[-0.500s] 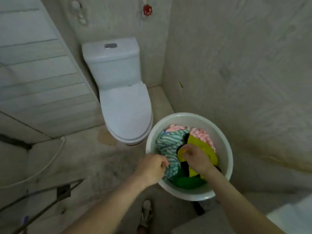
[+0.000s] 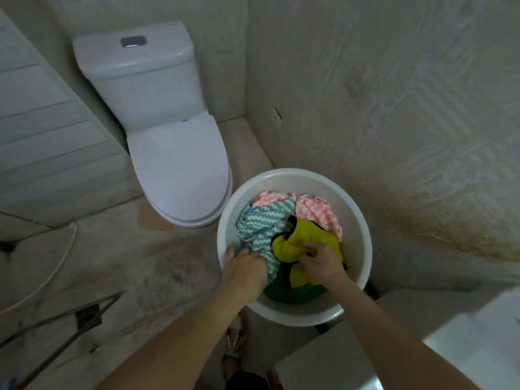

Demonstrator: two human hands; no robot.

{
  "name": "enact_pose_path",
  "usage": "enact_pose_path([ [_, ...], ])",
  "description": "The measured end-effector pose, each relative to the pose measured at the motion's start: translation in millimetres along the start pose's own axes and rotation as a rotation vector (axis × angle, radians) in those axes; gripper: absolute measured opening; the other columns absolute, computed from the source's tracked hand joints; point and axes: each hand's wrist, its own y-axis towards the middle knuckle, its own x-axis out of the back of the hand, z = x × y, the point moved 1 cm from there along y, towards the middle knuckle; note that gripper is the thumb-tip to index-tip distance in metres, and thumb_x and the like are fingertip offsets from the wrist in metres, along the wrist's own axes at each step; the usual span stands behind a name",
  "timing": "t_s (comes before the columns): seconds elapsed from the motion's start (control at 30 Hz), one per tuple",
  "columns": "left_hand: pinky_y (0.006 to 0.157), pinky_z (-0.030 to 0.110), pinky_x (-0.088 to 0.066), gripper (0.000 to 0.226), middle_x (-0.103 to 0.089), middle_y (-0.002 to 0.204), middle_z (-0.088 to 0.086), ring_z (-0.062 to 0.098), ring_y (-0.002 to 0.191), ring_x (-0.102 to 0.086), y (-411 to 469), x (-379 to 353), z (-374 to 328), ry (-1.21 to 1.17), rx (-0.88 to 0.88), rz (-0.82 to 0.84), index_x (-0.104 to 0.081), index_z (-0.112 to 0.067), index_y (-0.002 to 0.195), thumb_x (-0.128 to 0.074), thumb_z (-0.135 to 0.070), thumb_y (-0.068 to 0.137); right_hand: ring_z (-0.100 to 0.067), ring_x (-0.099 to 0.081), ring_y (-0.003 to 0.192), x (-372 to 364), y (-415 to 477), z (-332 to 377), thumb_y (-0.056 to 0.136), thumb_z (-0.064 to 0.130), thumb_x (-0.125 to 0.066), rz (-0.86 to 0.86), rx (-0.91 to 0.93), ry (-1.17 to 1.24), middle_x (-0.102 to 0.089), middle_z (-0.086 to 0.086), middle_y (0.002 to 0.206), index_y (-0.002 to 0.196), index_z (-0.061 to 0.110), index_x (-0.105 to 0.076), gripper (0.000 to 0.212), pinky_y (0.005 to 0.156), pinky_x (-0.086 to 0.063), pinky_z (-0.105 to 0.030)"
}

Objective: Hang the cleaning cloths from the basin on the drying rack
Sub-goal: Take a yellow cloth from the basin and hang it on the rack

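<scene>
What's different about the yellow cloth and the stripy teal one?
The yellow cloth is plain; the teal cloth has white zigzag stripes. The right hand grips the yellow cloth; the left hand grips the teal cloth. Both lie crumpled in the white basin.

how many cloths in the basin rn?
4 visible: pink checked cloth far side; teal zigzag cloth in left hand; yellow cloth in right hand; green cloth nearest. More may be buried.
</scene>
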Motion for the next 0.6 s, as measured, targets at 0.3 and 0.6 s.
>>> enact_pose_path([
  [0.3,0.098,0.041,-0.046,0.032,-0.066,0.115,-0.001,0.020,0.109,-0.061,5,36,13,-1.281,0.186,-0.148,-0.065,-0.024,0.111,-0.047,-0.043,0.093,-0.016,-0.055,0.071,42,-38,27,0.054,0.013,-0.073,0.384,-0.093,1.215,-0.056,-0.004,0.075,0.084,0.015,-0.056,0.035,0.067,-0.041,-0.032],
  [0.6,0.098,0.021,-0.046,0.025,-0.070,0.097,-0.011,0.004,0.103,-0.062,-14,67,4,-1.196,-0.035,-0.214,-0.074,-0.023,0.090,-0.065,-0.001,0.084,-0.008,-0.068,0.083,64,-61,62,0.087,0.015,-0.064,0.489,0.203,0.179,-0.075,0.002,0.088,0.104,0.023,-0.073,0.021,0.077,-0.052,-0.021],
])
